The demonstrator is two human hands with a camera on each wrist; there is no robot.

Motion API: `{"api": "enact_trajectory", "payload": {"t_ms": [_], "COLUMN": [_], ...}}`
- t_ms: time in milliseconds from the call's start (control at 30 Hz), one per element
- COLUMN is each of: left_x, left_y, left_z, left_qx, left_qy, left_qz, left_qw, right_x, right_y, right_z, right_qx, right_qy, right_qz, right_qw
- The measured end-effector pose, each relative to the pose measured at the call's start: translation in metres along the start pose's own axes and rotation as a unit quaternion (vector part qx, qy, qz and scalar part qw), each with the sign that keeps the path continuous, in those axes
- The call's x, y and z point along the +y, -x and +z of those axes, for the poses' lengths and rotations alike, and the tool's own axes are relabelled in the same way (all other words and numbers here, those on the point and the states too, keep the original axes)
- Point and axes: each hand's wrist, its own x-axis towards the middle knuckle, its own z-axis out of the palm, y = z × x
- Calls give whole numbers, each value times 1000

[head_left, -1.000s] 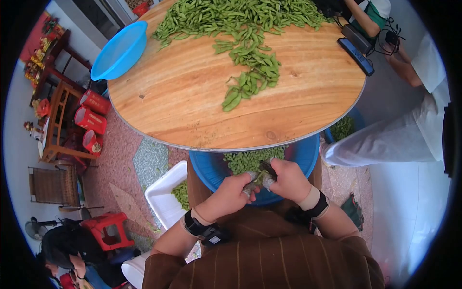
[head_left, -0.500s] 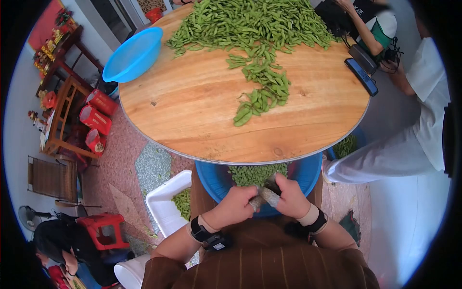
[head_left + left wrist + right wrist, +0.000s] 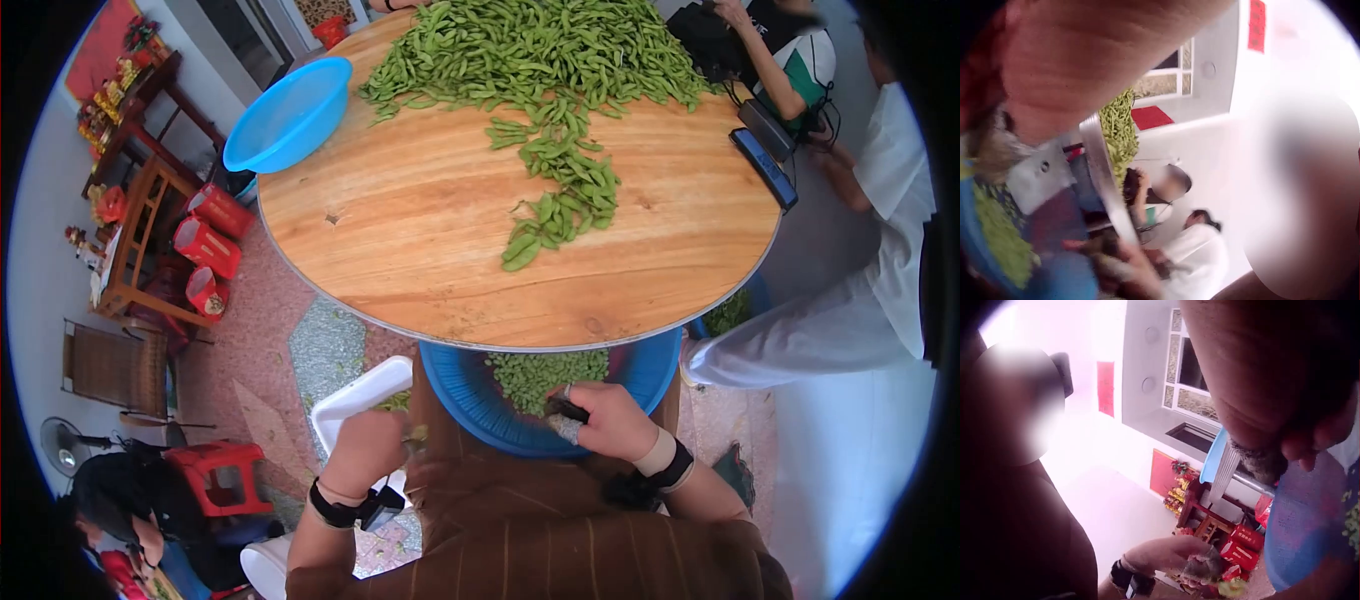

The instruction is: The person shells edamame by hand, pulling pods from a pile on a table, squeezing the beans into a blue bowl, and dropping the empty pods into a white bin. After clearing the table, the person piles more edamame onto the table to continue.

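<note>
My left hand (image 3: 370, 450) is out to the left over the white tub (image 3: 365, 395), its fingertips wrapped in greyish tape. A blurred yellow-green pod shell (image 3: 1232, 587) shows at those fingertips in the right wrist view. Over the near edge of the blue basin (image 3: 455, 400) is my right hand (image 3: 610, 425), with fingers curled and grey wrapping on the fingertips. A small dark object (image 3: 570, 408) sits between its thumb and fingers; I cannot tell its kind. Shelled green beans (image 3: 540, 378) lie in the basin, partly hidden under the table edge.
Ahead stands a round wooden table (image 3: 420, 260) bearing a large heap of green pods (image 3: 540, 60), a light blue bowl (image 3: 290, 115) and a phone (image 3: 765, 170). A person in pale trousers (image 3: 820, 335) stands at the right. A red stool (image 3: 220, 475) and another person (image 3: 130, 510) are at lower left.
Both hands were together over the basin. My left hand has moved away left to above the white tub. My right hand stays over the basin. The head view has shifted slightly.
</note>
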Motion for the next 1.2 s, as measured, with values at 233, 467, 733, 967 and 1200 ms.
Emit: {"api": "enact_trajectory", "payload": {"t_ms": [233,467,733,967,1200], "left_x": [61,58,77,92,105], "left_y": [-56,-149,-99,-72,-77], "left_z": [-52,-64,-53,-9,-2], "left_qx": [339,363,252,-63,148], "left_qy": [21,-58,418,693,322], "left_qz": [29,88,104,34,204], "left_qw": [940,926,867,717,913], "right_x": [-15,-16,-37,-26,-17], "right_y": [-13,8,8,-6,-1], "right_z": [2,-2,-20,-41,-18], "right_qx": [26,34,80,58,162], "right_qy": [64,58,-144,-541,-331], "right_qz": [-19,19,95,121,42], "right_qw": [997,998,982,830,929]}}
